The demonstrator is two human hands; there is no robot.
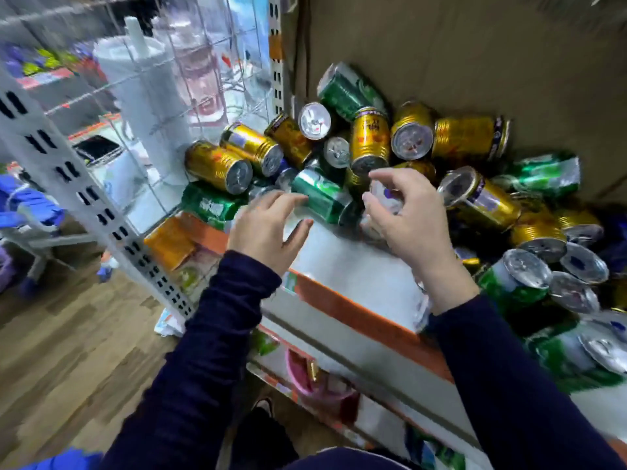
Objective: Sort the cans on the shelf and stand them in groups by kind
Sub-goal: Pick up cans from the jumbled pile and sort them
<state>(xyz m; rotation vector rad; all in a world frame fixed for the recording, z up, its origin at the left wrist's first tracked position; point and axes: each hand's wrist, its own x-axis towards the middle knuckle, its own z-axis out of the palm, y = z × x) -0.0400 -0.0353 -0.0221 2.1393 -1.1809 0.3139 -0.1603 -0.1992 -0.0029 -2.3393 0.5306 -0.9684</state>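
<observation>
A jumbled heap of cans lies on the white shelf [356, 266]: several gold cans [217, 166] and several green cans [320, 195], most on their sides. My left hand [263, 228] hovers over the shelf with fingers spread, its fingertips at the near end of a lying green can. My right hand [403, 218] is curled around a can [385, 198] with a purple and white end, just in front of the heap. More cans [529, 269] lie piled to the right.
A brown cardboard wall [475, 56] backs the shelf. A wire grid panel [169, 96] and a white slotted upright [84, 195] close off the left. Orange-edged lower shelves [356, 317] with packets sit below. Wooden floor [68, 351] lies at the lower left.
</observation>
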